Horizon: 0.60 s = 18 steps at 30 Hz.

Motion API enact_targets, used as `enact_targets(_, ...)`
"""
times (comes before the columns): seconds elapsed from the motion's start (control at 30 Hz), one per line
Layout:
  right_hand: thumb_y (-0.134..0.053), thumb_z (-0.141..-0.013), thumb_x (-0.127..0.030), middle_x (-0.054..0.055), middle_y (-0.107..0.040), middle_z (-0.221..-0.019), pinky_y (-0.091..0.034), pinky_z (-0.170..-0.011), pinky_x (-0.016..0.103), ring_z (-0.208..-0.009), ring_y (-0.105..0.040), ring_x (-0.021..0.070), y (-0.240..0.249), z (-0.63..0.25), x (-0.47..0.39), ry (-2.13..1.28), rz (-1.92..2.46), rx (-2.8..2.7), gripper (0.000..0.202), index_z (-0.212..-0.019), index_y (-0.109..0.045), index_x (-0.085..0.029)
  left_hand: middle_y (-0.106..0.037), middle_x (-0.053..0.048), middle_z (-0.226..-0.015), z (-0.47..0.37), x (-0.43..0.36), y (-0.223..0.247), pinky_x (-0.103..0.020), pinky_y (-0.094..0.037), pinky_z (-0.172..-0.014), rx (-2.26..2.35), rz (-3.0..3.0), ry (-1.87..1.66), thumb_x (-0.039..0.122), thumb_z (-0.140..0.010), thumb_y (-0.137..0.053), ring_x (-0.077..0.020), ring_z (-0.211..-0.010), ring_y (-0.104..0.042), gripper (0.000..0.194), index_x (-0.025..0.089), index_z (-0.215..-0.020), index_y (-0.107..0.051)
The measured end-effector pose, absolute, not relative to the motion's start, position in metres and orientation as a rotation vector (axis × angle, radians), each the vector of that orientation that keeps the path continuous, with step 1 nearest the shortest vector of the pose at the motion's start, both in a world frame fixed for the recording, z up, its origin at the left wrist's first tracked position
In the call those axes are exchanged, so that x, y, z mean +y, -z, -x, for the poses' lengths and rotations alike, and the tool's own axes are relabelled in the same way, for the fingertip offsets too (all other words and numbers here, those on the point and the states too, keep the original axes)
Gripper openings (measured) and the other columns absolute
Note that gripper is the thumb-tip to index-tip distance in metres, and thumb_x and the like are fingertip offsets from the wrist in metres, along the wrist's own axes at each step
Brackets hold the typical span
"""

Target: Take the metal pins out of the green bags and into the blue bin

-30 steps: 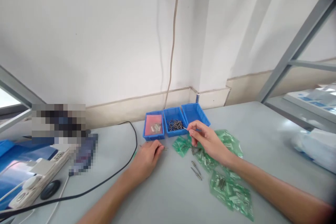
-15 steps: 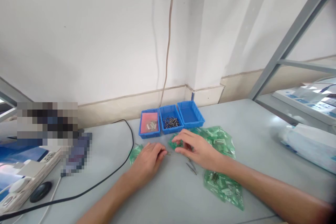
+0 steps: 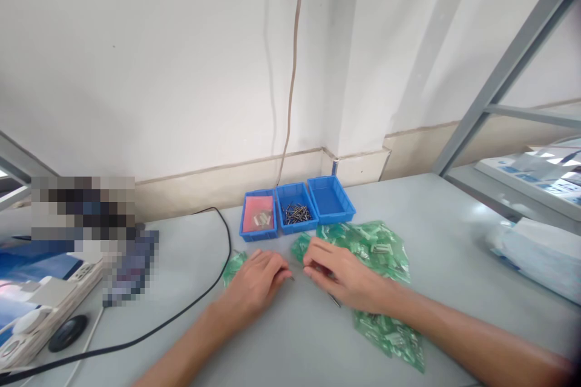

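Metal pins (image 3: 297, 214) lie in the middle blue bin (image 3: 292, 193); in front of it, the left hand (image 3: 258, 276) pinches a small metal piece (image 3: 292, 279) and the right hand (image 3: 339, 267) curls narrowly, its hold unclear.

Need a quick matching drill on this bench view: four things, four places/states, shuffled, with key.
1. left hand
2. left blue bin
3. middle blue bin
4. black cable

A. holds a heap of metal pins
B. curves across the grey table
C. end of a small metal piece pokes out of it
D. has a pink sheet inside

Pairs: 1-C, 2-D, 3-A, 4-B
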State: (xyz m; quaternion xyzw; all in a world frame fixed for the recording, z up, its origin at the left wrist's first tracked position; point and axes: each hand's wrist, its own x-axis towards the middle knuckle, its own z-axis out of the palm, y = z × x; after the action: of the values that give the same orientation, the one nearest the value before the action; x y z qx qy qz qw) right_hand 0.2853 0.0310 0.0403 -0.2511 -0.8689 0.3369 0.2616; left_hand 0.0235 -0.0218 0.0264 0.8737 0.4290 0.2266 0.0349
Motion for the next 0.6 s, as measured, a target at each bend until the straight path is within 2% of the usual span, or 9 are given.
enact_targets(0.1, -0.054, -0.104, -0.022, 0.005, -0.062, -0.097, -0.045, -0.071, 0.033, -0.081, -0.058, 0.0201, -0.046, -0.286, 0.034, -0.974, 0.737, -2.188, 0.016, -0.088, -0.056, -0.024, -0.065, -0.003, -0.083, -0.009, -0.014, -0.030, -0.034, -0.041, -0.073, 1.393, -2.806, -0.697, 0.031, -0.116, -0.037, -0.0203, -0.075, -0.057, 0.034, 0.021, -0.089, -0.055)
enact_targets(0.23, -0.061, -0.099, -0.022, 0.008, -0.066, -0.117, -0.052, -0.074, 0.034, -0.094, -0.070, 0.0228, -0.039, -0.286, 0.041, -1.191, 0.803, -1.957, 0.024, -0.079, -0.048, -0.022, -0.060, -0.003, -0.074, 0.006, -0.005, -0.027, -0.034, -0.038, -0.066, 1.457, -2.965, -0.673, 0.030, -0.115, -0.042, -0.0201, -0.069, -0.054, 0.040, 0.021, -0.077, -0.053)
enact_targets(0.37, -0.061, -0.099, -0.023, 0.010, -0.067, -0.130, -0.058, -0.085, 0.039, -0.106, -0.074, 0.0257, -0.028, -0.285, 0.043, -1.391, 0.811, -1.778, 0.029, -0.077, -0.042, -0.022, -0.060, -0.002, -0.069, 0.008, -0.003, -0.021, -0.034, -0.040, -0.065, 1.471, -3.068, -0.618, 0.032, -0.115, -0.042, -0.0200, -0.065, -0.056, 0.043, 0.021, -0.075, -0.054)
enact_targets(0.5, -0.064, -0.100, -0.030, 0.011, -0.068, -0.126, -0.061, -0.086, 0.039, -0.107, -0.075, 0.0270, -0.026, -0.284, 0.043, -1.450, 0.785, -1.710, 0.034, -0.076, -0.041, -0.022, -0.063, -0.002, -0.071, 0.005, -0.004, -0.016, -0.035, -0.041, -0.065, 1.512, -3.076, -0.562, 0.033, -0.116, -0.039, -0.0211, -0.066, -0.061, 0.043, 0.021, -0.078, -0.056)
enact_targets(0.6, -0.066, -0.100, -0.036, 0.011, -0.069, -0.123, -0.062, -0.086, 0.039, -0.104, -0.076, 0.0266, -0.031, -0.284, 0.043, -1.474, 0.778, -1.656, 0.035, -0.076, -0.046, -0.021, -0.064, -0.001, -0.071, 0.006, -0.004, -0.013, -0.035, -0.041, -0.065, 1.573, -3.058, -0.532, 0.033, -0.117, -0.035, -0.0216, -0.066, -0.063, 0.044, 0.021, -0.080, -0.056)
